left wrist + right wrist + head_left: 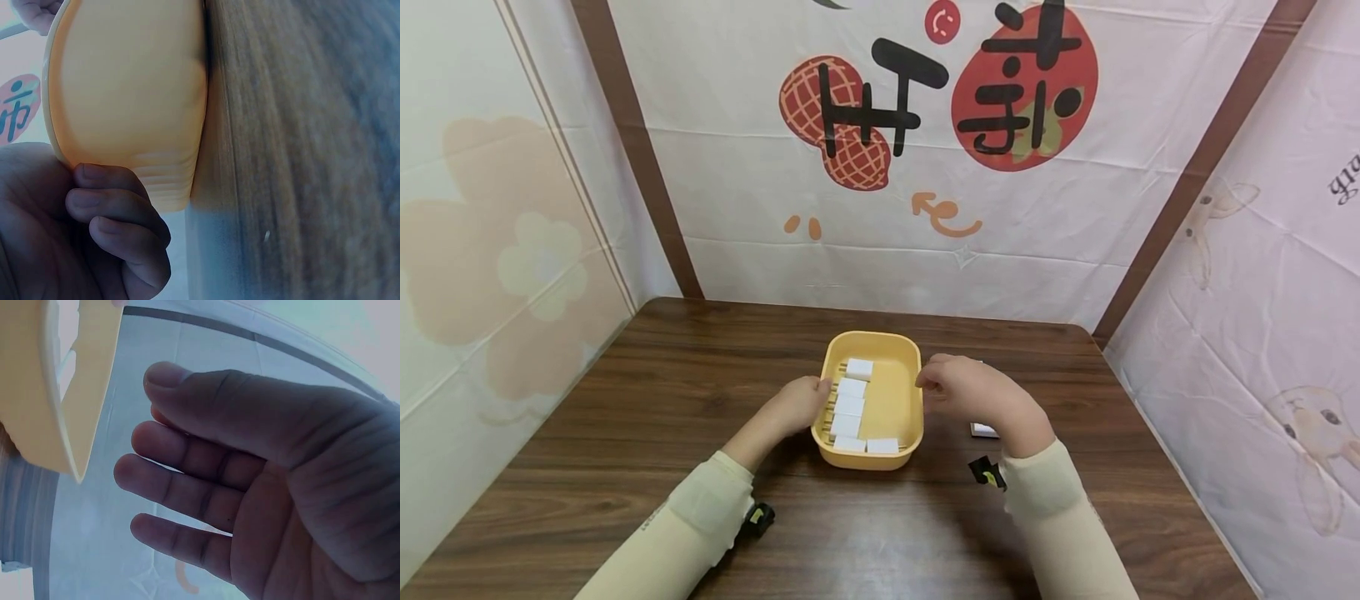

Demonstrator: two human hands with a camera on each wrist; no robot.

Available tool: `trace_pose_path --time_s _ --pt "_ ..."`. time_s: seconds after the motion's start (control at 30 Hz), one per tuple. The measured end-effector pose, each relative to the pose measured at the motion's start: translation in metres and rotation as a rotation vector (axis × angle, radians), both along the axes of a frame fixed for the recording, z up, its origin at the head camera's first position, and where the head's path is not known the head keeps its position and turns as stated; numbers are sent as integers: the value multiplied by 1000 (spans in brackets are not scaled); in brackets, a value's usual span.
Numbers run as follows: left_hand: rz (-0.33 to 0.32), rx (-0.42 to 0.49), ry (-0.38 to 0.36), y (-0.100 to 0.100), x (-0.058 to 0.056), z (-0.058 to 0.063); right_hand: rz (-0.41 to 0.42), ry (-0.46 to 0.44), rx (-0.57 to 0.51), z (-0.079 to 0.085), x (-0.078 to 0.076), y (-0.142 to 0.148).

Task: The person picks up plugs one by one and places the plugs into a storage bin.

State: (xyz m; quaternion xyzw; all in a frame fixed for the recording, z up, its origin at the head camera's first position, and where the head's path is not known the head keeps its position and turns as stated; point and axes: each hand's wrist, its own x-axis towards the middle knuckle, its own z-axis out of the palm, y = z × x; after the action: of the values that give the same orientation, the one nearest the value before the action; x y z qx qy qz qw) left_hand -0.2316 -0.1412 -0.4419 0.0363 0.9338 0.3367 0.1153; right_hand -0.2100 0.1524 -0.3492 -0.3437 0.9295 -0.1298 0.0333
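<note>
A yellow tray [895, 400] sits on the table with several white charger plugs [848, 406] in it. Most line its left side with their prongs pointing left; one plug [882, 446] lies at the near end with its prongs to the right. My left hand [800, 404] grips the tray's left rim, and the left wrist view has its curled fingers [122, 206] against the outer wall. Just off the right rim is my right hand [966, 387]. Its fingers [181, 481] are loosely extended and hold nothing, as the right wrist view makes plain.
To the right of the tray, a white object [984, 431] lies on the wooden table [700, 375], partly hidden by the right forearm. Each wrist carries a black camera mount [758, 518]. A printed cloth wall [737, 250] stands behind the table.
</note>
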Motion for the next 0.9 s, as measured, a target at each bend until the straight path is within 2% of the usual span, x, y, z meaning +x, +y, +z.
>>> trace_pose_path --time_s 0.33,0.9 --pt "-1 6 4 -1 -2 -2 -89 -9 4 -2 -11 24" --pt "1 15 -7 -1 -1 -1 -101 41 21 -8 -29 50"
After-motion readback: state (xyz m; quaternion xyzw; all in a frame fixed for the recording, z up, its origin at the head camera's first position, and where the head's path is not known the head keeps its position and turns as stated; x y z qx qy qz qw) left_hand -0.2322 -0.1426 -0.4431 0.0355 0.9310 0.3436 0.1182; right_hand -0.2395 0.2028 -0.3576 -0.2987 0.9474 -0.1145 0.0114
